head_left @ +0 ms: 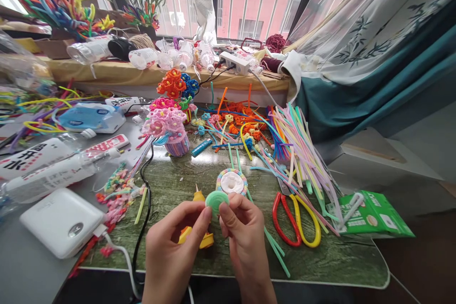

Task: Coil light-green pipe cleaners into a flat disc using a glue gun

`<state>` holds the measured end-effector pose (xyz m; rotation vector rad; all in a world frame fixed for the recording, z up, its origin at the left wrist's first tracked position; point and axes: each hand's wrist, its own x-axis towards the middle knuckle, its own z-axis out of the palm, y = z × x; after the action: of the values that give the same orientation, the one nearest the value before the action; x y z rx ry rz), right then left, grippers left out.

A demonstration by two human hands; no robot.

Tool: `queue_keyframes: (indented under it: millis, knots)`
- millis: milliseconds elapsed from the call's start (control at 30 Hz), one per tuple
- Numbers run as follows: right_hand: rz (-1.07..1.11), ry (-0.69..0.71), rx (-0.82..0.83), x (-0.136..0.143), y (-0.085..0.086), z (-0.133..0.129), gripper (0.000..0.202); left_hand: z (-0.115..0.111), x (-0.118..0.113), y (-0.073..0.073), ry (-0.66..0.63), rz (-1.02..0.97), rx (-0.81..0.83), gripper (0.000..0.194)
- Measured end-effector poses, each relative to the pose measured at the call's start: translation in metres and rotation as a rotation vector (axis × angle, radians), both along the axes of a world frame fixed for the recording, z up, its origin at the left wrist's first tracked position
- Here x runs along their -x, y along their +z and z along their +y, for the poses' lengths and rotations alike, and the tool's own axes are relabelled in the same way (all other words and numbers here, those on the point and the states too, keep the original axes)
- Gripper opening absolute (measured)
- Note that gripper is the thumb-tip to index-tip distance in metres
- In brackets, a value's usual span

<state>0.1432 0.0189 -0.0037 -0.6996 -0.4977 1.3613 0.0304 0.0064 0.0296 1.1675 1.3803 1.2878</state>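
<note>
Between the fingertips of both hands is a round green coil (216, 201), apparently wound from pipe cleaner. My left hand (174, 232) pinches its left edge and my right hand (242, 225) its right edge. Just behind it stands a small pastel-coloured round pot (232, 182) with a white inside. A yellow hot glue gun (198, 194) lies beneath my hands, its nozzle showing and much of its body hidden. Green pipe cleaners (280, 251) lie to the right of my right hand. Scissors (295, 218) with one red and one yellow handle rest further right.
Pink pipe-cleaner flowers (164, 122) stand in a striped pot. A blue lighter (201, 147) lies beside it. At right are a pipe-cleaner bundle (302, 147) and a green packet (377, 216). A white power bank (64, 222), cables and plastic bottles (53, 171) occupy the left.
</note>
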Motion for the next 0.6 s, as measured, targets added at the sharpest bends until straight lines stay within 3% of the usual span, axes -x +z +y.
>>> queue_keyframes:
  millis: [167,333,433,600]
  knots:
    - [0.046,0.031,0.005,0.006,0.000,0.002,0.038,0.002,0.000,0.002,0.022,-0.041,0.025,0.014]
    - [-0.111,0.199,0.025,-0.011,0.001,0.003,0.034,0.006,0.009,0.001,-0.012,0.049,-0.069,0.011]
    - [-0.196,0.198,0.022,-0.025,0.002,0.000,0.025,0.011,0.017,0.002,-0.099,0.178,-0.230,0.005]
    - [-0.312,0.167,-0.022,-0.030,0.008,-0.006,0.014,0.015,0.024,0.008,-0.171,0.546,-0.668,0.014]
